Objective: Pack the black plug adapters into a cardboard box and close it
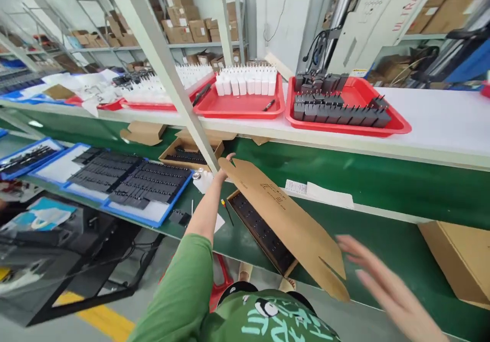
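Observation:
My left hand (224,170), at the end of a green sleeve, grips the far end of a long flat cardboard sheet (285,219). The sheet slants over an open cardboard box (263,235) filled with rows of black parts, which sits on the green belt (378,184). Blurred at the lower right, my right hand (386,286) has its fingers spread and holds nothing, close to the sheet's near notched end.
A white shelf (432,117) carries red trays of black adapters (337,108) and white adapters (247,84). Blue trays of black parts (126,181) lie left. A second open box (189,153), a slanted grey post (168,71) and a carton (465,260) stand nearby.

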The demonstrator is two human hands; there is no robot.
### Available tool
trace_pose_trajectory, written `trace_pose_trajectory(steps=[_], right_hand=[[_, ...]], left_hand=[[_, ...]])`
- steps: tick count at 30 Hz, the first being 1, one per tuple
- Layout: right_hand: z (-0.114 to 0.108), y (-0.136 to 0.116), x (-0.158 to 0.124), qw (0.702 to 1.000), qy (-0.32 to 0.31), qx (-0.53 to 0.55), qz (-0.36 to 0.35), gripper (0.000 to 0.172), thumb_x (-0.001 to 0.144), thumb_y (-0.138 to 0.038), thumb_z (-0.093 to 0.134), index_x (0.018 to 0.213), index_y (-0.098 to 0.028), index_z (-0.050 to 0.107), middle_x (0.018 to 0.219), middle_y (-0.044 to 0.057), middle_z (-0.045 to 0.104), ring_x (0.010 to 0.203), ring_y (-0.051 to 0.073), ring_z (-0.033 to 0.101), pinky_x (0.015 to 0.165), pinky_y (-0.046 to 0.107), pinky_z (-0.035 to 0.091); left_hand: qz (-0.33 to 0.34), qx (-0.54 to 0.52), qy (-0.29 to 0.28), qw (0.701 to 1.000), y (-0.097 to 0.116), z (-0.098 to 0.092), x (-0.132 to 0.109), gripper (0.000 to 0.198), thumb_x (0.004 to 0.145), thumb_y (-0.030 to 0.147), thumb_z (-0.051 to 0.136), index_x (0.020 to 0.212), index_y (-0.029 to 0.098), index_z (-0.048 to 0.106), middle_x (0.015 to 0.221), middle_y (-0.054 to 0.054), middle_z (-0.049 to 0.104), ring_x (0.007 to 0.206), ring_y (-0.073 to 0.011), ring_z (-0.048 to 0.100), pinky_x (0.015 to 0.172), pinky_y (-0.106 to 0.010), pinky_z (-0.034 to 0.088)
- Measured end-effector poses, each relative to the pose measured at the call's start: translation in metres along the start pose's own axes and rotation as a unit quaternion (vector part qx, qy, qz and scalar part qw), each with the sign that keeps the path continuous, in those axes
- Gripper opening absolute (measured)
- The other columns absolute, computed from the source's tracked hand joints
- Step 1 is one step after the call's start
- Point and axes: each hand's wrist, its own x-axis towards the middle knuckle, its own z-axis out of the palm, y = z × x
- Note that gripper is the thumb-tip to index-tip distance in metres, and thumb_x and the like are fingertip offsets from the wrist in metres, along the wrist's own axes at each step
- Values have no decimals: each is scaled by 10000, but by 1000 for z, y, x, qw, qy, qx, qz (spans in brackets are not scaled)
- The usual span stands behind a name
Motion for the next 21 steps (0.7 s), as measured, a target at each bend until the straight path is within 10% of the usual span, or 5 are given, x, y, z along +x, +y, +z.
trace_pose_trajectory(steps=[5,8,12,21], right_hand=[[20,67,-21,978,89,-21,188,870,619,-588,736,1419,-294,559,1569,98,448,1432,407,432,1084,507,503],[49,54,16,952,155,-41,261,544,786,-655,598,1077,-213,723,1202,146,719,1151,356,668,974,454,562],[72,25,68,910,208,-88,347,358,952,-500,605,974,-148,669,947,50,697,886,189,675,848,390,567],[145,1,83,837,291,-134,444,299,986,-399,603,1141,-145,637,1093,71,669,947,181,664,842,377,583]], left_hand=[[62,35,-150,986,10,7,54,351,965,367,633,1246,158,605,1235,-96,641,1055,-223,659,893,-435,583],[78,70,-192,976,13,12,75,342,964,368,636,1230,155,613,1220,-93,648,1045,-219,662,889,-432,584],[69,119,-194,971,24,23,89,351,960,373,639,1235,156,612,1240,-97,641,1078,-231,653,918,-451,571],[45,120,-138,982,5,43,32,342,961,379,636,1219,154,618,1220,-98,648,1071,-234,654,910,-450,571]])
